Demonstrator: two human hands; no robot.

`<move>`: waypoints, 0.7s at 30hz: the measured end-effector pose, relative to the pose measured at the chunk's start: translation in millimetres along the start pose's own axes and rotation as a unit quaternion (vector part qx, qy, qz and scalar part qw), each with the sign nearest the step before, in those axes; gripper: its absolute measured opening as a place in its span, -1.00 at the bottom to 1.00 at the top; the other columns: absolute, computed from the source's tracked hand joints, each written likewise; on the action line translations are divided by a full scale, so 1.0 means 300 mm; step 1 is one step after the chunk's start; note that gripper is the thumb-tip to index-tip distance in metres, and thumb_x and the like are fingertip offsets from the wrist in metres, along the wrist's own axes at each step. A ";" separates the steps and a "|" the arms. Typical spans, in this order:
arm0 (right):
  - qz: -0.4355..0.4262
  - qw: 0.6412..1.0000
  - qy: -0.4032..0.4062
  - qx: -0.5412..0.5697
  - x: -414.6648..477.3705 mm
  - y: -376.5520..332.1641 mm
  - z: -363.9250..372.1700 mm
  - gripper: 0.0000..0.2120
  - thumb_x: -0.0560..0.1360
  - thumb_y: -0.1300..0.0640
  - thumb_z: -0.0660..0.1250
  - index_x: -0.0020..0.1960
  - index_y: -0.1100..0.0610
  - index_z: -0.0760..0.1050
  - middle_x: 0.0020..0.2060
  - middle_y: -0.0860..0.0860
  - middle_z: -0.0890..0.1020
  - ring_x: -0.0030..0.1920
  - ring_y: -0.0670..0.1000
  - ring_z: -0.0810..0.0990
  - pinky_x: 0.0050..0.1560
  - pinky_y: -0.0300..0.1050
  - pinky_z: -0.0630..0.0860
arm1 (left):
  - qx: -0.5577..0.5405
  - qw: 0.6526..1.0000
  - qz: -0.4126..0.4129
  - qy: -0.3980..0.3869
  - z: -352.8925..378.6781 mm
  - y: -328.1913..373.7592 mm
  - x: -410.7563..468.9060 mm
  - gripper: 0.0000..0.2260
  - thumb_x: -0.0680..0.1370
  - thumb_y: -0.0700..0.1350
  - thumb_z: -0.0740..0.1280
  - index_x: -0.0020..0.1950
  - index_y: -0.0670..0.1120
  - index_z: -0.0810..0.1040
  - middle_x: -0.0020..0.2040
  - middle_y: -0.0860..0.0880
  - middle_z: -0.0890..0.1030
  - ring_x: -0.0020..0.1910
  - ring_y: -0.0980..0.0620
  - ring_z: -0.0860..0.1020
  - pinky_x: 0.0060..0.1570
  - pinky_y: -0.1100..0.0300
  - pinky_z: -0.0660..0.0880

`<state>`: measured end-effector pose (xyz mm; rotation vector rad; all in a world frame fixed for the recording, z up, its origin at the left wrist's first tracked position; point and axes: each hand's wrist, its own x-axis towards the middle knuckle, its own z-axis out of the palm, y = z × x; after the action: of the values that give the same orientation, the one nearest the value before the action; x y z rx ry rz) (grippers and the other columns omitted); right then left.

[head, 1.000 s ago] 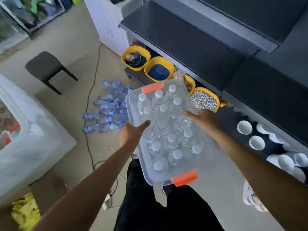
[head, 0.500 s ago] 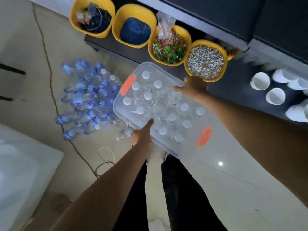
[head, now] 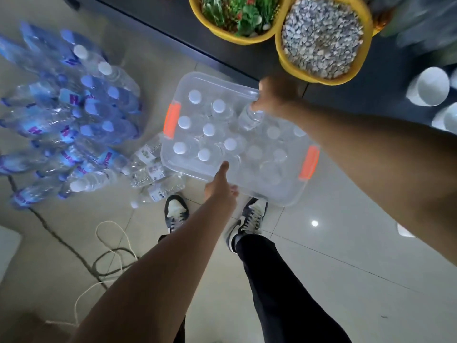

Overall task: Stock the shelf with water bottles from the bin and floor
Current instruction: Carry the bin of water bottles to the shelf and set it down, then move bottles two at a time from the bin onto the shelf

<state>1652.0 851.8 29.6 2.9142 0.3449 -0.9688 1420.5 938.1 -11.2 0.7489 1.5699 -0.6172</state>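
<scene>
The clear plastic bin with orange handles sits low in front of my feet, holding several upright white-capped water bottles. My left hand grips the bin's near rim, thumb over the edge. At the bin's far rim, my right hand is closed around the top of one water bottle, which stands tilted above the others. Several blue-labelled bottles lie heaped on the floor to the left, with a few clear ones beside the bin. The dark bottom shelf runs along the top.
Yellow bowls of green plants and gravel stand on the low shelf, with white cups at the right. A black cable and a white cord cross the tiled floor left of my shoes.
The bin has gone down from chest height to floor level by my feet. My right hand has shifted from the bin's far rim onto a bottle's top.
</scene>
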 end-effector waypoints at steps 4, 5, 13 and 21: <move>-0.009 1.000 -0.004 -0.009 0.080 0.004 0.106 -0.72 0.32 -0.03 0.52 -0.10 0.07 0.51 -0.24 0.03 0.49 -0.07 0.18 0.58 -0.08 -0.09 0.47 | -0.019 0.999 -0.028 -0.003 0.050 -0.034 0.140 -0.40 0.41 0.28 0.54 0.07 -0.25 0.65 -0.04 -0.18 0.73 -0.14 -0.07 0.68 -0.10 0.13 0.59; -0.015 1.000 -0.002 -0.014 0.103 0.003 0.133 -0.72 0.33 -0.03 0.51 -0.07 0.09 0.55 -0.21 0.04 0.51 -0.03 0.19 0.61 -0.07 -0.09 0.46 | -0.028 0.999 -0.035 -0.001 0.059 -0.042 0.167 -0.39 0.41 0.28 0.54 0.09 -0.26 0.65 -0.01 -0.18 0.73 -0.14 -0.06 0.68 -0.16 0.15 0.58; -0.025 0.998 0.000 -0.059 0.231 0.038 0.298 -0.59 0.41 -0.01 0.50 0.13 0.26 0.63 0.07 0.24 0.66 0.13 0.27 0.64 -0.03 -0.05 0.48 | -0.091 0.995 -0.038 -0.006 0.111 -0.077 0.278 -0.45 0.48 0.16 0.53 0.22 -0.27 0.61 -0.15 -0.16 0.63 -0.15 -0.07 0.61 -0.10 0.15 0.61; 0.004 1.000 0.001 -0.031 0.259 0.034 0.345 -0.65 0.50 0.09 0.41 0.21 0.24 0.58 0.16 0.22 0.63 0.21 0.28 0.60 0.11 0.04 0.54 | -0.094 0.995 -0.037 -0.004 0.116 -0.076 0.326 -0.57 0.53 0.06 0.50 0.25 -0.21 0.56 -0.15 -0.17 0.58 -0.17 -0.06 0.58 0.04 0.12 0.60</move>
<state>1654.3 844.7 -99.9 2.8590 0.3557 -0.9375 1419.4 908.5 -113.3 0.5483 1.6288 -0.5175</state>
